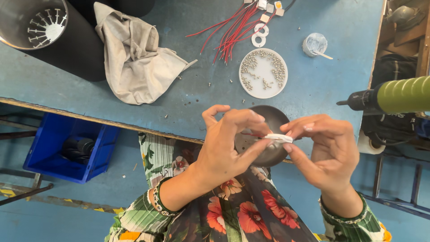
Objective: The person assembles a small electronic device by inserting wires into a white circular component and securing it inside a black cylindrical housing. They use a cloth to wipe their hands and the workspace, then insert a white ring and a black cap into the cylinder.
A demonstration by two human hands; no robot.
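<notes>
My left hand (228,143) and my right hand (322,150) meet over the near edge of the blue table (188,96). Between their fingertips they pinch a small flat white piece (278,138). Just behind it sits a round dark metal dish (273,121), partly hidden by my left hand; a red wire shows at its face. Further back on the table lies a white round plate (263,73) holding several small screws, and a bundle of red wires (233,29) with white ring pieces (260,36).
A crumpled grey cloth (134,58) lies at the left, next to a black cylinder with a shiny inside (42,31). A small tub of paste (314,44) stands at the right. A green-handled power tool (394,96) hangs at the right edge. A blue crate (67,148) sits under the table.
</notes>
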